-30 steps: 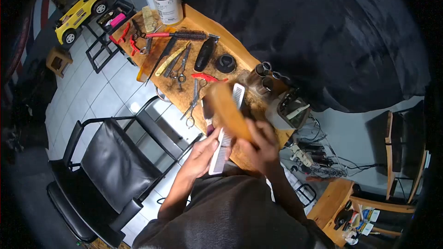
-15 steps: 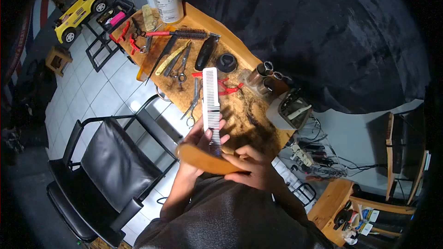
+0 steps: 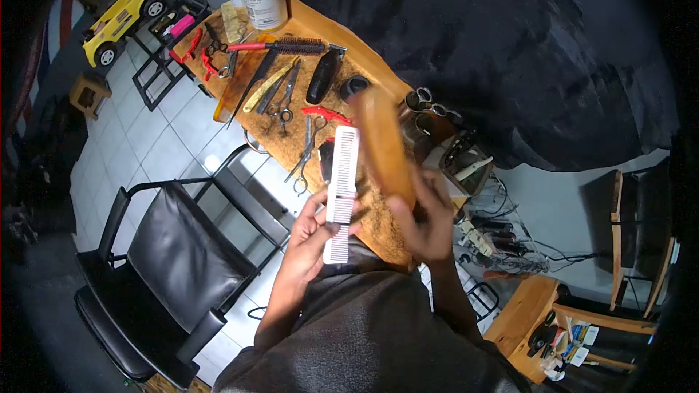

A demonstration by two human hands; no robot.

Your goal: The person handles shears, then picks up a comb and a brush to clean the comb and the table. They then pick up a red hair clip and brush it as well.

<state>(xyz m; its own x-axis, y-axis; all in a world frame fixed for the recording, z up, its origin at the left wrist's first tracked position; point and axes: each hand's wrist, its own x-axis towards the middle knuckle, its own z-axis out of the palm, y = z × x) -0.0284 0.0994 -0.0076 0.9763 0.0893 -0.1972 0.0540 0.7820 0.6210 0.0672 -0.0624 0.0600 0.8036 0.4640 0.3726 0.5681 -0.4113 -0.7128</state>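
Note:
A white comb point(image 3: 342, 189) stands nearly upright in my left hand point(image 3: 303, 247), pinched near its lower end between thumb and fingers. My right hand point(image 3: 429, 218) grips a wooden brush point(image 3: 384, 142), orange-brown and blurred by motion; its bristles are hard to make out. The brush is held just right of the comb, apart from it, and hides part of the table behind. Closest to the comb on the tabletop lie a pair of scissors point(image 3: 306, 153) and a red clip point(image 3: 326, 113). A black hair trimmer point(image 3: 323, 76) lies farther back.
The wooden table point(image 3: 291, 142) also carries a round brush point(image 3: 300, 46), a yellow-handled razor point(image 3: 271, 87), a tin can point(image 3: 263, 1) and metal cups point(image 3: 416, 127). A grey bin point(image 3: 466, 167) stands at its right end. A black chair point(image 3: 189, 240) is at left, cables point(image 3: 502, 229) at right.
The wooden brush has swung from lying across, below the comb, to upright on its right, raised by my right hand. The comb has shifted slightly down and right.

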